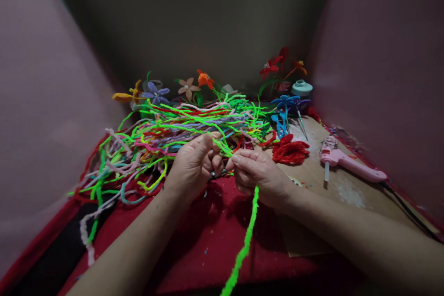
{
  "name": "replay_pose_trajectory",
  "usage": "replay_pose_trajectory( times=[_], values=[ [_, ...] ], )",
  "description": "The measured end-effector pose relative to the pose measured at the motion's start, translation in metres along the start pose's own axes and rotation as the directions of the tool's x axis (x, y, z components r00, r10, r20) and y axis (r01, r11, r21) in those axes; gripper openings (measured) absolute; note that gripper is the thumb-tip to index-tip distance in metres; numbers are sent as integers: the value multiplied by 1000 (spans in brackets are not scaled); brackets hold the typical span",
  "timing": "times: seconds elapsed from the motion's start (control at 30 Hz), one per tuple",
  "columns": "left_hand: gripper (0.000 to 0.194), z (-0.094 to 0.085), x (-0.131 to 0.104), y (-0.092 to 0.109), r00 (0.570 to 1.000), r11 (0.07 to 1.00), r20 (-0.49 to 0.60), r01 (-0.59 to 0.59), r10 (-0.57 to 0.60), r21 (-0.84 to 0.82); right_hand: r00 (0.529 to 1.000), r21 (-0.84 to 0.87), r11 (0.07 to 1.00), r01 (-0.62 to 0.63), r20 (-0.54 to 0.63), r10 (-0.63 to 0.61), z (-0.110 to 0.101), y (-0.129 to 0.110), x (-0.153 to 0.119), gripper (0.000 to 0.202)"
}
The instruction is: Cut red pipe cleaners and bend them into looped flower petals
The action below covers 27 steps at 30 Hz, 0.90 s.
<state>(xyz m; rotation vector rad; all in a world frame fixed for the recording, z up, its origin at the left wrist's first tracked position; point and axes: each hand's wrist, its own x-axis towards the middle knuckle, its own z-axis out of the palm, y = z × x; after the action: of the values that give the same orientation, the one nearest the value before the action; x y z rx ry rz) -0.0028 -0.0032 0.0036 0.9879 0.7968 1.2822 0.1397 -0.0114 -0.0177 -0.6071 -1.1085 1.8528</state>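
Note:
A bright green pipe cleaner (245, 245) runs between my two hands, its long end hanging down from under my right hand toward the bottom edge. My left hand (194, 165) has its fingers closed on the green strand near its upper part. Thumb and forefinger of my right hand (258, 173) pinch the same strand just beside the left fingertips. Right behind both hands lies a large tangled pile of coloured pipe cleaners (187, 122), green, lilac, red, pink and yellow. The fingers partly hide where the strand bends.
A pink glue gun (354, 165) lies on a brown board (321, 185) at right. Near it are a red pipe-cleaner bundle (290, 150) and blue flowers (286, 101). Behind the pile stand fuzzy flowers (156, 93) and a pale teal lidded container (302, 88). A red cloth (194, 249) covers the table.

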Motion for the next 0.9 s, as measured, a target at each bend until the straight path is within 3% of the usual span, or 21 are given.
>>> replay_pose_trajectory(
  times=[0.13, 0.3, 0.57, 0.67, 0.7, 0.77, 0.83, 0.9],
  values=[
    [20, 2, -5, 1, 998, 978, 6, 55, -57, 203, 999, -112, 993, 39, -26, -43, -1, 2, 1, 22],
    [21, 7, -7, 3, 994, 935, -107, 10, 30, 354, 996, -199, 978, 66, -53, -78, -1, 4, 1, 23],
    [12, 3, -2, 8, 981, 962, -151, -80, 122, 260, 994, -205, 977, 63, -79, -80, 1, 2, -1, 22],
    [10, -4, 0, 13, 961, 958, -187, -156, 204, 242, 978, -152, 983, 103, -166, -128, -3, 0, 3, 21],
    [12, -6, -1, 14, 972, 949, -144, -139, 185, 283, 966, -141, 982, 122, -210, -150, -5, -1, 5, 21],
    [20, -4, -5, 13, 996, 912, 57, -81, 63, 403, 937, -126, 979, 161, -294, -192, -10, -2, 9, 21],
    [35, 2, -12, 10, 956, 864, 285, -83, -71, 496, 906, -120, 975, 185, -362, -217, -14, -3, 12, 19],
    [35, 10, -19, 5, 935, 798, 349, -168, -56, 578, 885, -138, 973, 187, -406, -228, -16, -3, 14, 19]
  ],
)
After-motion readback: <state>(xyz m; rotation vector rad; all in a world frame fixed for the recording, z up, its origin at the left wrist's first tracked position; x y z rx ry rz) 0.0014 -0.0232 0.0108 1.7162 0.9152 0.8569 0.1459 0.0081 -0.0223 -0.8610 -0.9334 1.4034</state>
